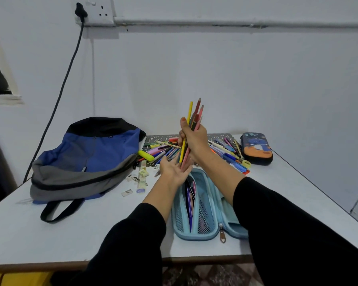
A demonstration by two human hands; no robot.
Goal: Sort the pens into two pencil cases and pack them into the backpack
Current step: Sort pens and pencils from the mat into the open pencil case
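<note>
- Two cases, head view: light-blue pencil case [196, 237] lies unzipped near the bench [50, 240] edge, with mesh pockets and a few pens inside; dark printed case [256, 148] looks closed, far right.
- Right hand [192, 139] clenched round an upright bundle of coloured pencils [191, 120]; left hand [174, 172] flat, palm up under their ends.
- Pen pile [225, 150] mostly unsorted; slumped fabric backpack [103, 153] apparently not yet packed.
</note>
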